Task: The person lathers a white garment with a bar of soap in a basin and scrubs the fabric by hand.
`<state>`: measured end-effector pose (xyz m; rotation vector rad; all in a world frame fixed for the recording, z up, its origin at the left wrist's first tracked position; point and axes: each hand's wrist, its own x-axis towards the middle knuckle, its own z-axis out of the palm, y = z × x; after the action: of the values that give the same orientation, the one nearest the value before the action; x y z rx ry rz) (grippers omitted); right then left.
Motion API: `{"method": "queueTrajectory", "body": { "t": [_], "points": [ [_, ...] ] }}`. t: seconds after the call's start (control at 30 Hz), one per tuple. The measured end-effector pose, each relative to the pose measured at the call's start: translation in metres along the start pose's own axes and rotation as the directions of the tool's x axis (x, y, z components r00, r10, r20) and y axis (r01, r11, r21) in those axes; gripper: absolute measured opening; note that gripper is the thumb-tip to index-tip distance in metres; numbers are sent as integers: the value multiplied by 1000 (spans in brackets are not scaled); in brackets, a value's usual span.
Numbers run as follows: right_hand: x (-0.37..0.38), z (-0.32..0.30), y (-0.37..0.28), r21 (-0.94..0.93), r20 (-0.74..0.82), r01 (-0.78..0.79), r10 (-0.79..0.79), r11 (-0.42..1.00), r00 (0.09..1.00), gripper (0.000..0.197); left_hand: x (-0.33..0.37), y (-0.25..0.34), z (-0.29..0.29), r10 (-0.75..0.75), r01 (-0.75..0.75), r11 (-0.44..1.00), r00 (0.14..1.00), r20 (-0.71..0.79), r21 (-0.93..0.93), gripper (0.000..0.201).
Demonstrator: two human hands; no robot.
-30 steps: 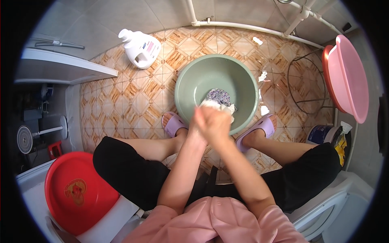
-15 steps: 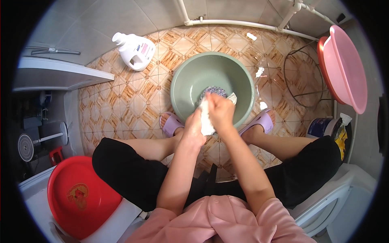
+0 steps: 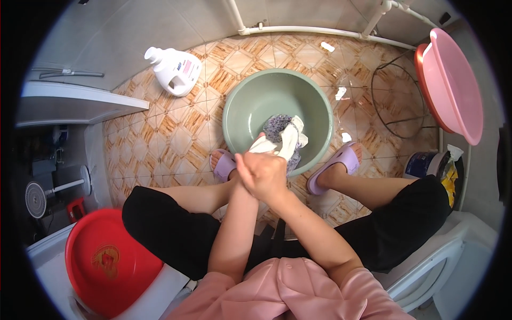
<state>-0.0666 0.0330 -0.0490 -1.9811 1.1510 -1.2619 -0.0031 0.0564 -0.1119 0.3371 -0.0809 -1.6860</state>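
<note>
A wide grey-green basin [image 3: 234, 101] stands on the floor between my feet. My right hand [image 3: 266, 172] is closed in a fist at its near rim, crossed over my left wrist, with white cloth [image 3: 264, 145] coming out beneath it. My left hand [image 3: 261, 135] is mostly hidden behind the right hand and the cloth; only a bit of finger shows at the cloth's edge, gripping it. More of the white cloth [image 3: 290, 140] hangs bunched into the basin. Beside and under it lies a speckled purple-grey cloth [image 3: 276, 126].
A white jug-shaped bottle [image 3: 178, 73] stands at the far left. A pink basin [image 3: 456, 88] leans on the right wall beside a wire hoop [image 3: 376, 101]. A red basin [image 3: 109, 234] sits at my left. White scraps [image 3: 340, 93] lie on the tiles; white pipes [image 3: 304, 30] run along the wall.
My right hand has moved back toward me, from over the basin to above my left wrist. The white cloth has spread out, and more of both cloths shows in the basin.
</note>
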Motion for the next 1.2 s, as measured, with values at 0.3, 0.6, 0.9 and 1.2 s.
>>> {"method": "queueTrajectory", "body": {
  "t": [0.3,0.6,0.9,1.2],
  "points": [
    [-2,0,-1,103,-48,-32,38,994,998,31,-4,-9,0,206,-206,979,978,-38,11,28],
    [7,-6,-5,-60,-37,43,-45,997,998,35,6,4,31,50,-55,998,968,246,10,25],
    [3,-6,6,45,-10,53,-52,998,999,35,4,-6,11,18,-17,998,1000,13,-62,22],
    [1,-3,-7,-34,51,16,-15,999,999,28,8,-32,60,520,-435,803,846,120,-408,36]
  ]
}}
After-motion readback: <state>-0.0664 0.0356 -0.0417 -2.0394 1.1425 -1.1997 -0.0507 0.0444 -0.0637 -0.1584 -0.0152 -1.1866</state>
